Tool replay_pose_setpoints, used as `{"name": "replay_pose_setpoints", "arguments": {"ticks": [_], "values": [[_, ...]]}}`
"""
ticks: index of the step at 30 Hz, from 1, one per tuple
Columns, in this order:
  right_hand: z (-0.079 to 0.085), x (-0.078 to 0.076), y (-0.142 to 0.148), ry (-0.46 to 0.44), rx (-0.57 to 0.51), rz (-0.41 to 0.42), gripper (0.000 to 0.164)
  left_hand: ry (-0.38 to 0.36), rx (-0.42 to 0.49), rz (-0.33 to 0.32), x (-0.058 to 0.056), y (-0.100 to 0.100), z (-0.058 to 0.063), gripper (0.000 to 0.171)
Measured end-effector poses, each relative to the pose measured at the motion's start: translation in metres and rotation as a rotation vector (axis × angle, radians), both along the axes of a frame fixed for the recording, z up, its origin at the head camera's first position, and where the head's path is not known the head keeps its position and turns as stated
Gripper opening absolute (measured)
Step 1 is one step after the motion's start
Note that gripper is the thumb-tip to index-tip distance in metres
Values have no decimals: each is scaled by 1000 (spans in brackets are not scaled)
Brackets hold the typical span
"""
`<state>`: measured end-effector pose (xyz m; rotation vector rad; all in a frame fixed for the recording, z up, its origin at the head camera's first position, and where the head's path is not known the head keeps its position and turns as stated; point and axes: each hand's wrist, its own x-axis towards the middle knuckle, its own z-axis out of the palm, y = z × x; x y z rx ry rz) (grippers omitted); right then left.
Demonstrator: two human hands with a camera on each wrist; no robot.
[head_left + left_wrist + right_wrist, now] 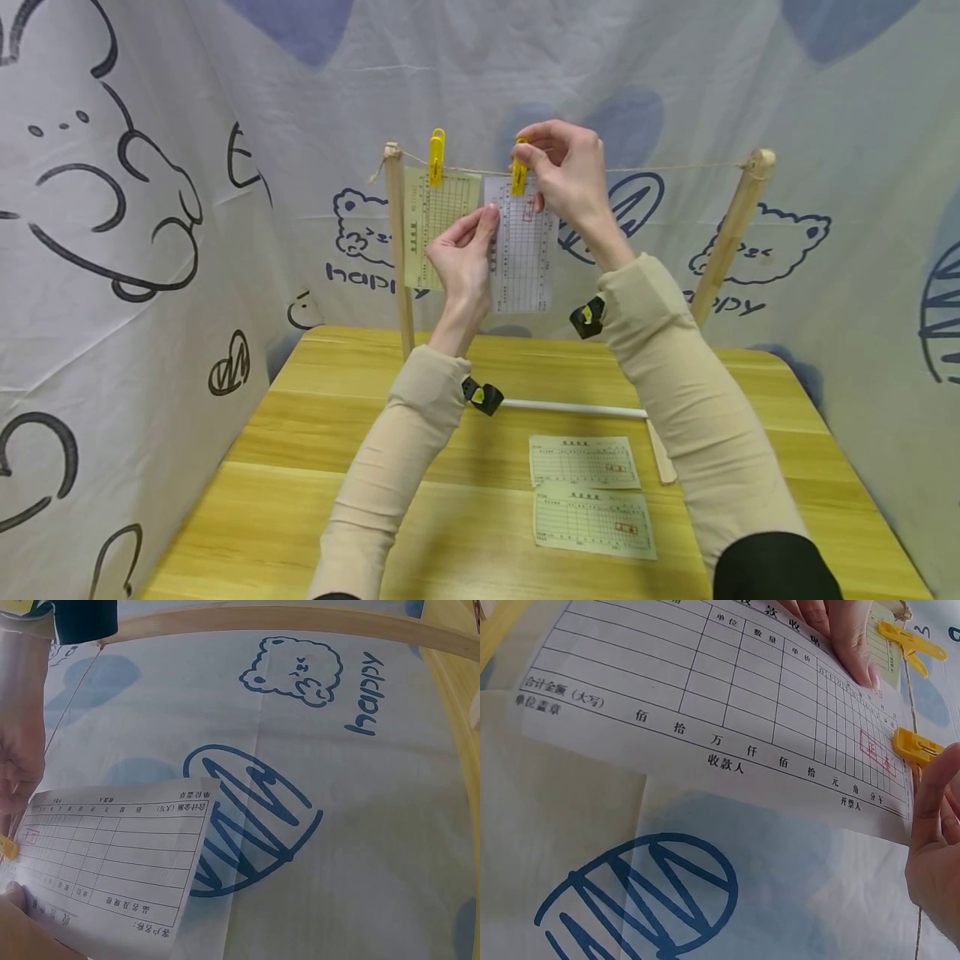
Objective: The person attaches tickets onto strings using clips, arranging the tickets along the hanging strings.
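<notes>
A white receipt slip (521, 267) hangs lengthwise at the string (675, 167), a red stamp near its top. My left hand (463, 260) pinches its left edge between thumb and fingers. At its top edge, my right hand (566, 175) pinches a yellow clothespin (519, 177), whose jaws sit over the paper and string. The right wrist view shows this clothespin (916, 748) at the slip's end, beside the printed grid. Left of it, a yellow-green slip (420, 225) hangs from another yellow clothespin (437, 158), partly behind my left hand.
Two wooden posts, the left post (399, 258) and the right post (731, 233), carry the string. A white rod (573, 408) runs low between them. Two pale green slips, an upper slip (581, 463) and a lower slip (592, 523), lie on the wooden table (255, 500). Printed cloth (885, 183) surrounds it.
</notes>
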<state>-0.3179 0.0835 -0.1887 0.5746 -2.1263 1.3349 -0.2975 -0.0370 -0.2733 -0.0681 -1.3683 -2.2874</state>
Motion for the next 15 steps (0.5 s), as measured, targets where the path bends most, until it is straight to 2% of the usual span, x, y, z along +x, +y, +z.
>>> {"name": "replay_pose_setpoints", "arguments": {"ticks": [15], "values": [[0,0,2,-25,21,17,25,-7,-18,20,-2,-1,-1,26]]}}
